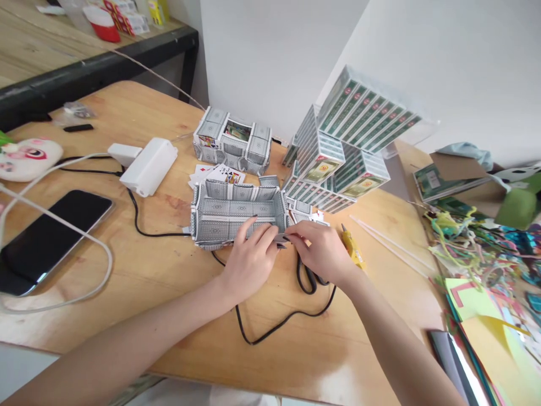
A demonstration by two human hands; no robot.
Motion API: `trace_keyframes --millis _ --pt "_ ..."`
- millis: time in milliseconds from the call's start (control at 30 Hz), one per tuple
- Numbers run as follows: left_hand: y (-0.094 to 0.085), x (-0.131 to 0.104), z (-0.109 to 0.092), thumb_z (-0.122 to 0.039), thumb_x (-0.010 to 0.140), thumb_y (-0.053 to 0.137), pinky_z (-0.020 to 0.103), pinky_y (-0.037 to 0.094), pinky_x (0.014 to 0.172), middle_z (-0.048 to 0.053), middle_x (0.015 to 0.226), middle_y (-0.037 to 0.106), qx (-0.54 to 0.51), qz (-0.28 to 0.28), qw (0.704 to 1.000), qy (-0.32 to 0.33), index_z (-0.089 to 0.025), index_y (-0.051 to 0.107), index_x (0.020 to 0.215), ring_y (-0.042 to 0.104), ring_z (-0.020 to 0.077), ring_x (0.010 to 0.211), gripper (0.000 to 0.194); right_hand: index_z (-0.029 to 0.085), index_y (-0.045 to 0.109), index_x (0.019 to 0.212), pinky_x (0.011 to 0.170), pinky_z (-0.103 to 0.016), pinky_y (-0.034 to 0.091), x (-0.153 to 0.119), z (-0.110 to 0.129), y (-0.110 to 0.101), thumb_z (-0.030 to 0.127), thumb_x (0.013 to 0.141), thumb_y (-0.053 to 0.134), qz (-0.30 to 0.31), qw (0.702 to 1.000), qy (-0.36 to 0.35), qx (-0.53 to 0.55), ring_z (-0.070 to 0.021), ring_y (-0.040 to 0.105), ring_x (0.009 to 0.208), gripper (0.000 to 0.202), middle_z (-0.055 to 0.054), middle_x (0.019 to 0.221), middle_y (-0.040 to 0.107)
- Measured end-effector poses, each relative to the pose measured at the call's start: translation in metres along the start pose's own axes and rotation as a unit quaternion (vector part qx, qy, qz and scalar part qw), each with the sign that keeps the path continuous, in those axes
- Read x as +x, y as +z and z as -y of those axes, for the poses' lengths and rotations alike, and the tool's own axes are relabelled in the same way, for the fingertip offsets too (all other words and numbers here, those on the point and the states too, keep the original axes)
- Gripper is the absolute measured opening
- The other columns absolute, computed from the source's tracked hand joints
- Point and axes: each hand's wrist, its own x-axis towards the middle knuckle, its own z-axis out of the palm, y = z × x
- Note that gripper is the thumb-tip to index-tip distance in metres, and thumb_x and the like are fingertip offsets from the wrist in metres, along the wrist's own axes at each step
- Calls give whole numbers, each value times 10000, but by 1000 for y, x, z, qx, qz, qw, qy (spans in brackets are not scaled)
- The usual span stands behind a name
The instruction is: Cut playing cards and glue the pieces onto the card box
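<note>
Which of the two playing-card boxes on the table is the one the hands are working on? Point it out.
The nearer, larger card box, open-topped, directly in front of the left hand and right hand. The smaller card box sits farther back near the wall, untouched.

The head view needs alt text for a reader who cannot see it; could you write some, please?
Two bare hands, left hand and right hand, pinch a folded card beside an open box of playing cards on a wooden table, near stacked card packs.

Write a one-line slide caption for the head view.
Left hand and right hand pinch a folded card beside an open playing-card box on a wooden table.
</note>
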Motion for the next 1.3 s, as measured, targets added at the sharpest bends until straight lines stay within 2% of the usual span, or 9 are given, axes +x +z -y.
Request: trace_keyframes --millis 533,667,800,933,1033,1167,1300 --pt "-6 -1 0 -125 822 475 543 307 997 93 1204 565 33 25 999 19 -146 642 867 506 256 1096 174 192 584 779 619 -236 453 3 -1 -3 64 773 442 28 995 59 81 -133 587 651 192 -3 682 618" --pt "-6 -1 0 -144 825 486 547 303 999 83 1297 499 35 27 999 19 -153 640 855 477 264 1139 157 193 583 783 610 -237 476 1 -7 -6 62 758 441 20 988 87 128 -132 609 621 195 5 643 620" --pt "-7 0 1 -152 816 503 566 275 1013 88 1324 474 30 17 999 18 -149 644 807 455 276 1166 141 185 565 817 622 -276 519 -4 -18 -6 202 805 490 3 954 151 258 -157 645 632 77 -11 647 640" --pt "-8 0 1 -148 819 487 582 260 1016 101 1314 483 47 16 999 14 -145 648 795 468 276 1153 163 189 529 866 662 -337 544 -11 -25 6 300 817 508 51 912 169 370 -179 656 682 124 -37 728 659" --pt "-8 -1 1 -148 819 480 590 250 1019 101 1317 480 51 17 998 11 -147 646 782 466 274 1157 169 200 529 872 640 -324 538 -14 -25 13 272 826 489 43 931 161 324 -171 643 664 94 -34 740 653" --pt "-7 -2 2 -153 820 479 585 253 1020 93 1312 485 53 16 998 13 -151 645 783 463 271 1159 170 212 542 847 610 -279 493 -14 -20 11 197 834 457 21 977 110 179 -153 610 635 88 -12 711 636" --pt "-7 -2 2 -157 823 481 584 250 1024 87 1298 499 54 20 998 12 -156 648 803 457 270 1166 168 201 555 867 598 -253 435 -14 -12 7 166 855 422 8 998 49 26 -149 588 626 138 -14 701 625"
